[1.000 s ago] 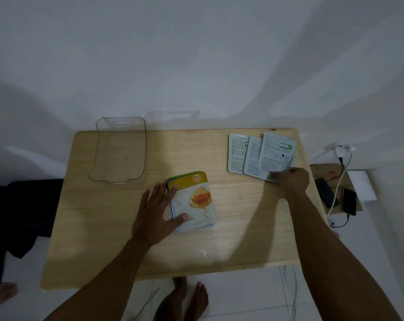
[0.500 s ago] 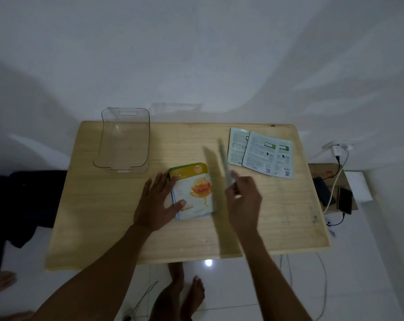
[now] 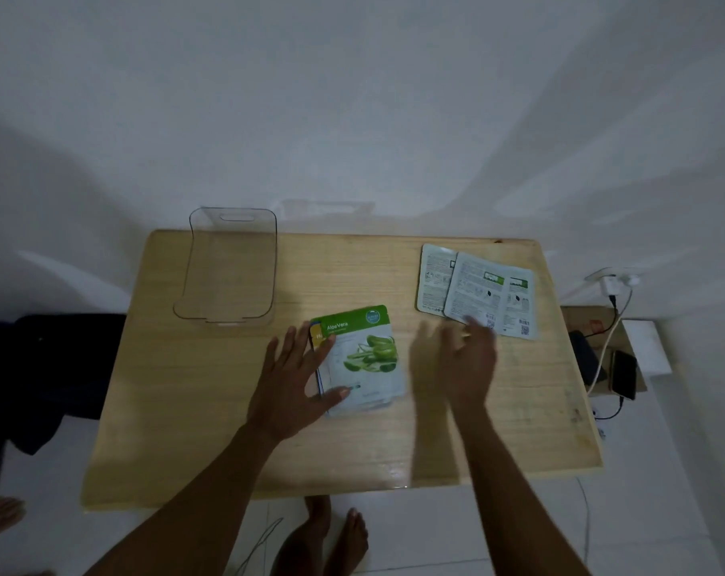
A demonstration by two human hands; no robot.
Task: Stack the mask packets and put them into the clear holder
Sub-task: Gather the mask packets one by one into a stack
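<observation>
Left hand (image 3: 296,378) flat, fingers spread, pressing stack (image 3: 358,361) mid-counter (image 3: 228,409), aloe packet on top. Right hand (image 3: 462,359) blurred, released, empty. Face-down packets (image 3: 477,288) far right; clear holder (image 3: 232,268) empty, far left.

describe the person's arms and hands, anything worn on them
Both arms are bare as far as the frame shows: no sleeves, watch, bracelets or gloves. The left hand shows no rings. The right hand is motion-blurred, so a ring there cannot be ruled out. No markings can be made out in the dim light.
</observation>
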